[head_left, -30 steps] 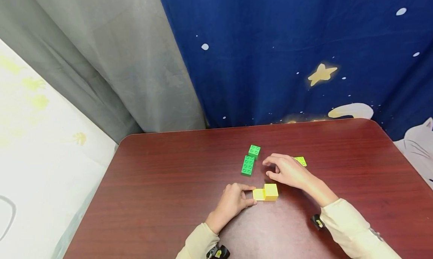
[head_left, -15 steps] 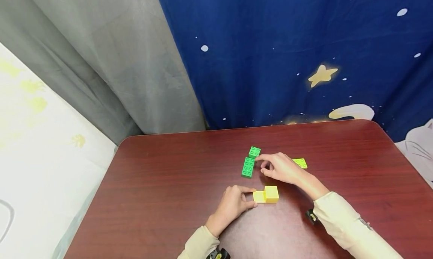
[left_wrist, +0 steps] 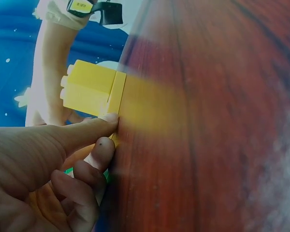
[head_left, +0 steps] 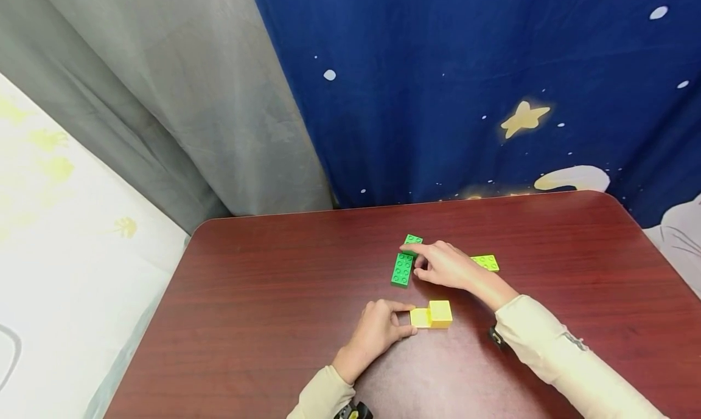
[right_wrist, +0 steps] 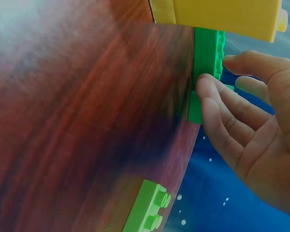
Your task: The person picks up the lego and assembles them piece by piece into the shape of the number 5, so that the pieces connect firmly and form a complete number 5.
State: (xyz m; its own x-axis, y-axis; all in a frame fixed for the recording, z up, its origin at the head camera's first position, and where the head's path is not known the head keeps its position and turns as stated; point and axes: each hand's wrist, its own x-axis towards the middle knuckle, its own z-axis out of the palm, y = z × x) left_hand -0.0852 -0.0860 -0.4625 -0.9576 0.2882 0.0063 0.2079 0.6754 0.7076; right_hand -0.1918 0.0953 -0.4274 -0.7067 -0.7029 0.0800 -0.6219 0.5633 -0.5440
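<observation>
My left hand (head_left: 375,331) pinches the left end of a thin yellow plate (head_left: 420,317) between thumb and fingers, low over the table. On the plate's right end sits a taller yellow brick (head_left: 440,314), its studs showing in the left wrist view. Farther back, my right hand (head_left: 449,267) reaches over two green bricks with its index finger stretched out. That finger overlaps the small square green brick (head_left: 414,239) in the head view. The longer green brick (head_left: 402,270) lies just in front of it, near my thumb. The right wrist view shows relaxed fingertips beside the longer green brick (right_wrist: 205,53).
A lime green brick (head_left: 487,263) lies right of my right hand, partly hidden by it. The dark red wooden table (head_left: 263,285) ends at the back before a grey curtain (head_left: 230,103) and a blue curtain with stars (head_left: 416,103).
My right hand has moved left, away from the lime brick and over to the green bricks. The left hand has kept its grip on the yellow plate in the same place.
</observation>
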